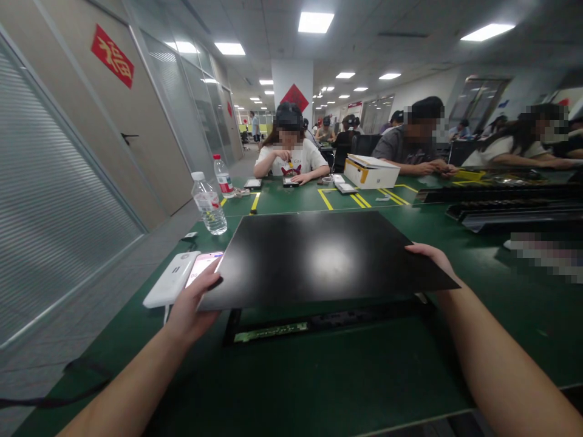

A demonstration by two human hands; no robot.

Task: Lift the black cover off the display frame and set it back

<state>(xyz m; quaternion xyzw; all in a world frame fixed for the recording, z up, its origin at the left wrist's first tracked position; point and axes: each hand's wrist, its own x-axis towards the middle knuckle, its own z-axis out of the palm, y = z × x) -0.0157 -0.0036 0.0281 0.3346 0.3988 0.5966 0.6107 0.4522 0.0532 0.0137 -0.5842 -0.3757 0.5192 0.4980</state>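
Observation:
A thin, glossy black screen panel (314,261) is held level above the green table, with ceiling light reflected in its face. My left hand (194,303) grips its left edge, thumb on top and fingers beneath. At the right edge, my right hand (432,261) holds the panel, its thumb on the top face and the other fingers mostly hidden underneath. Under the panel lies a dark frame (337,318), partly covered, with a narrow green circuit board (271,332) along its near side.
A white device (170,279) and a lit phone (203,267) lie by the left edge. Two bottles, one a clear water bottle (209,203), stand behind. Long black strips (496,212) lie at right. Across the table, a person (291,152) works near a white box (371,173).

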